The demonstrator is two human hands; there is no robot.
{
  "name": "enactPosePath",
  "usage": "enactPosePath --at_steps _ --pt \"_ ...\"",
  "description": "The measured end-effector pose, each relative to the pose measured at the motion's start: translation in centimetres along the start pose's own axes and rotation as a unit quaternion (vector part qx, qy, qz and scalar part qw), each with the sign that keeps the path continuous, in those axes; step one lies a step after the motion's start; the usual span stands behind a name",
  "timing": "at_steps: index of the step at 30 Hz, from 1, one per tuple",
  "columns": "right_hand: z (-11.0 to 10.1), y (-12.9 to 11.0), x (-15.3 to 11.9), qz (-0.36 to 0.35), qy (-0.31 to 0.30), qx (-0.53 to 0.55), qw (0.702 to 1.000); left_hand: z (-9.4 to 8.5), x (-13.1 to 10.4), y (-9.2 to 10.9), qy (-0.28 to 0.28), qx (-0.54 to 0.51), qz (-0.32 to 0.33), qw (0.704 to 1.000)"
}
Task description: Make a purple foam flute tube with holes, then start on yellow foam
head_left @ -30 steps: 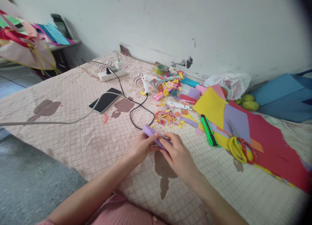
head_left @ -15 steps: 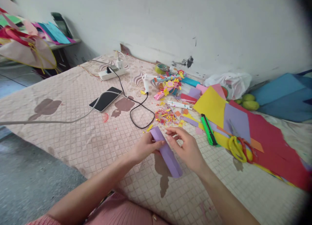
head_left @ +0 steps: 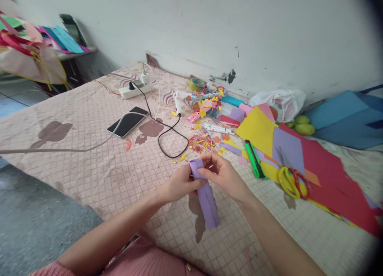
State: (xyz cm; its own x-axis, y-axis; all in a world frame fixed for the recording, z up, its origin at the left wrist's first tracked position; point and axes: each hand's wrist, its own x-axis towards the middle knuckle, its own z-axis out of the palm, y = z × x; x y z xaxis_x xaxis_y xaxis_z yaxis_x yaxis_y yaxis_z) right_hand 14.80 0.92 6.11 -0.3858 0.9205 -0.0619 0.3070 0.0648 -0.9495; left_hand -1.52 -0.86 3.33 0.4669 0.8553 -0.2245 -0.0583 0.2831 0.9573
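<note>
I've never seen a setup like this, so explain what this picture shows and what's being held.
There's no machine here: these are a person's own bare left hand and right hand. The camera is worn on their head, looking forward and down. Both hands hold a purple rolled sheet. On the patterned table cover lie a phone, a white power strip, a green cutter, scissors, small colourful scraps and a large red sheet.
</note>
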Motion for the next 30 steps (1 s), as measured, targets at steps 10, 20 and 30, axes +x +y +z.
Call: enactPosePath --at_steps 10,20,30 --pt "-2.9 -2.5 1.6 -0.086 -0.128 -0.145 0.977 -0.4 -0.2 0.5 -0.058 0.135 0.029 0.989" --pt "-2.7 -3.1 2.5 -0.059 -0.133 -0.109 0.983 -0.6 0.5 0.7 -0.05 0.146 0.03 0.988" --pt "-4.1 -3.0 3.1 -0.062 -0.141 -0.143 0.978 -0.6 0.3 1.4 -0.057 0.168 0.028 0.984"
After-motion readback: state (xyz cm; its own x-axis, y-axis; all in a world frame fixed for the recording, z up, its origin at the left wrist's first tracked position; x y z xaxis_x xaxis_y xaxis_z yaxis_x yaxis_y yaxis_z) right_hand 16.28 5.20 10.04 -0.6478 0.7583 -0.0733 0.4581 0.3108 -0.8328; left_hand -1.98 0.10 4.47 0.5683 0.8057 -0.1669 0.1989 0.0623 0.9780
